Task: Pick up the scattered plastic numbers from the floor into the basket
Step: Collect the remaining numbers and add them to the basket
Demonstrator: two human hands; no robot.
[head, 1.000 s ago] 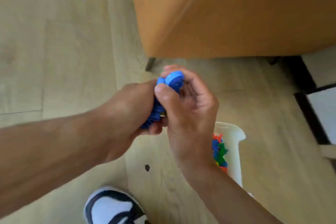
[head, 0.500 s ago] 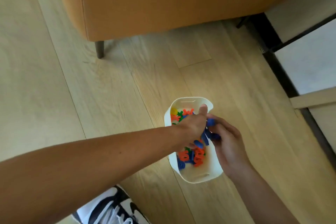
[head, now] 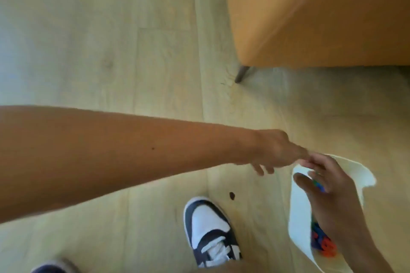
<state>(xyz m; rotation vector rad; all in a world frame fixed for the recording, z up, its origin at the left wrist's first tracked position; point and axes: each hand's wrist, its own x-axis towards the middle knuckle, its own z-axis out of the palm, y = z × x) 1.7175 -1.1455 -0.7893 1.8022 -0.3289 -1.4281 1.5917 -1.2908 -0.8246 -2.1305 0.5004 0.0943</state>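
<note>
The left hand (head: 275,155) has drawn out of the white basket (head: 359,169), loose-fingered and empty; the right hand (head: 330,193) spreads wide over the plastic numbers (head: 322,245) inside. A knock to the rim could spill them.

A home living room: pale wood-plank floor (head: 111,40) and an orange upholstered armchair (head: 321,17).
</note>
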